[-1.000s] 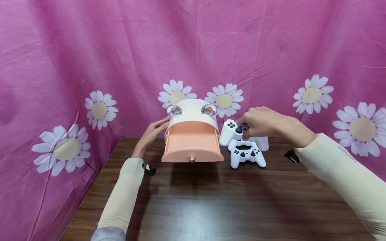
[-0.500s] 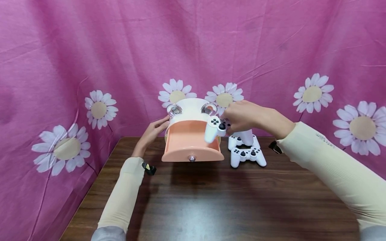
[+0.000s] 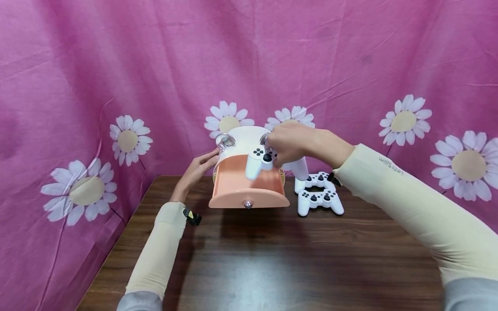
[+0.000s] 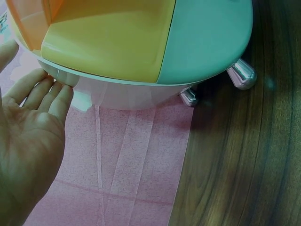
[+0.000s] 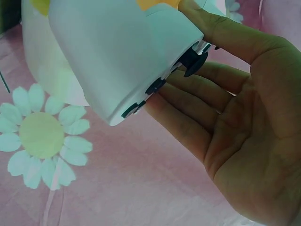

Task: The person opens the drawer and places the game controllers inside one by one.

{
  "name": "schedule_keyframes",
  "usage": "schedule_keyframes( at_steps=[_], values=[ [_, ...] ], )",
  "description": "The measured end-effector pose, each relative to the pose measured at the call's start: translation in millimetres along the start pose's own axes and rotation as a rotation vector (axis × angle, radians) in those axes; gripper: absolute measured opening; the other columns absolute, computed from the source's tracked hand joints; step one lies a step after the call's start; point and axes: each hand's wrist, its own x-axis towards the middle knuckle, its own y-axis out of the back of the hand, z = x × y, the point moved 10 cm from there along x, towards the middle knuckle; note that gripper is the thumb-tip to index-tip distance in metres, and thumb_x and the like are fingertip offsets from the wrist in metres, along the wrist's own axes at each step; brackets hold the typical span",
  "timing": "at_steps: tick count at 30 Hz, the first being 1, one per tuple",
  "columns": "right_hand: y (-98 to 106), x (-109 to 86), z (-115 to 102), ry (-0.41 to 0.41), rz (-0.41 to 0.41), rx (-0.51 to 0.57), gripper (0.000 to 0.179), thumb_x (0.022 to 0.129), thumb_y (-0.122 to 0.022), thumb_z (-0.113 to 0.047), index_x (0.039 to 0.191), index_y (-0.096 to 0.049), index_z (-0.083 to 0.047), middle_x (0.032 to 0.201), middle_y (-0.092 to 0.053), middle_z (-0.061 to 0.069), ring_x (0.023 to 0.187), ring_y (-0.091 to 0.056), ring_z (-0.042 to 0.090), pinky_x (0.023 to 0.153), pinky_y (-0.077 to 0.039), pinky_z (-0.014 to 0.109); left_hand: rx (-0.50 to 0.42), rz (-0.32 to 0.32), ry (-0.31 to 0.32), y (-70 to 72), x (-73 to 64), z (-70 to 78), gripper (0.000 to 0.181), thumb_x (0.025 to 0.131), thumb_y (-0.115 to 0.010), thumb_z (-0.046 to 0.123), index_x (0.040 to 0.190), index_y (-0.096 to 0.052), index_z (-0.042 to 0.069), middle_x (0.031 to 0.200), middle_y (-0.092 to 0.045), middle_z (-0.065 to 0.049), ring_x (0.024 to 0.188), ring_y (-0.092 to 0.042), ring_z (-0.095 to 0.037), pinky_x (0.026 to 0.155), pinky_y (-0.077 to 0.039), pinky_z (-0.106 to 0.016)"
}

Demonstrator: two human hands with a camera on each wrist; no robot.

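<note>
My right hand (image 3: 292, 140) pinches a white game controller (image 3: 254, 164) by its middle and holds it over the pulled-out peach drawer (image 3: 249, 199). In the right wrist view, one white grip of the controller (image 5: 108, 56) and its dark thumbstick face the palm. The drawer belongs to a small white rounded drawer box (image 3: 247, 138) with two silver-rimmed rings on top. Against the box's left side rest the fairly straight fingers of my left hand (image 3: 196, 172). The left wrist view shows these fingertips touching its white shell beside the yellow and green fronts (image 4: 113, 42).
Two more white controllers, a nearer one (image 3: 320, 201) and a farther one (image 3: 323, 181), lie right of the drawer box on the brown wooden table (image 3: 249, 259). A pink curtain (image 3: 249, 56) with daisies hangs close behind. Silver feet (image 4: 242, 74) carry the box.
The right hand has carried its controller leftward, from above the other controllers to over the drawer. The left hand and the drawer box stay where they were.
</note>
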Motion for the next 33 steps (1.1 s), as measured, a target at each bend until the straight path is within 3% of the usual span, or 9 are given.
schedule_keyframes(
  at_steps=[6, 12, 16, 23, 33],
  values=[
    [-5.6, 14.7, -6.3, -0.039, -0.09, 0.027, 0.019, 0.077, -0.086, -0.034, 0.089, -0.079, -0.021, 0.083, -0.074, -0.001, 0.077, -0.068, 0.022, 0.061, -0.055, 0.04, 0.0, -0.006, 0.003, -0.8, -1.3, -0.7, 0.06, 0.107, -0.062, 0.047, 0.16, -0.051, 0.022, 0.169, -0.045, 0.002, 0.16, -0.035, -0.021, 0.134, -0.031, -0.047],
    [-11.5, 28.8, -15.7, 0.01, -0.131, 0.054, 0.017, 0.079, -0.085, -0.03, 0.082, -0.074, -0.017, 0.079, -0.069, 0.0, 0.071, -0.062, 0.02, 0.062, -0.052, 0.036, -0.009, -0.008, -0.004, -1.7, -0.4, -1.1, 0.057, 0.108, -0.062, 0.043, 0.16, -0.051, 0.02, 0.168, -0.045, 0.0, 0.16, -0.035, -0.021, 0.134, -0.03, -0.046],
    [-14.0, 37.8, -18.3, 0.0, -0.156, 0.068, 0.016, 0.079, -0.084, -0.028, 0.078, -0.071, -0.018, 0.077, -0.065, 0.0, 0.07, -0.058, 0.019, 0.06, -0.05, 0.034, -0.014, 0.0, -0.006, -1.3, 0.6, 0.8, 0.057, 0.108, -0.062, 0.042, 0.159, -0.052, 0.02, 0.168, -0.046, -0.001, 0.159, -0.036, -0.022, 0.134, -0.03, -0.045],
    [-25.6, 53.4, -21.8, -0.047, -0.185, 0.094, 0.023, 0.082, -0.087, -0.032, 0.093, -0.078, -0.014, 0.092, -0.072, 0.004, 0.084, -0.067, 0.024, 0.074, -0.06, 0.036, 0.008, 0.005, -0.004, 0.1, 1.8, 1.9, 0.058, 0.107, -0.063, 0.045, 0.159, -0.053, 0.02, 0.167, -0.047, 0.0, 0.158, -0.039, -0.022, 0.133, -0.033, -0.046],
    [-33.5, 63.7, -34.6, -0.042, -0.224, 0.108, 0.026, 0.083, -0.087, -0.036, 0.095, -0.076, -0.016, 0.095, -0.071, 0.003, 0.083, -0.067, 0.021, 0.071, -0.059, 0.033, -0.001, 0.002, -0.009, 0.5, 2.1, -1.2, 0.056, 0.108, -0.063, 0.042, 0.159, -0.052, 0.02, 0.167, -0.047, -0.003, 0.159, -0.037, -0.022, 0.134, -0.031, -0.045]
  ],
)
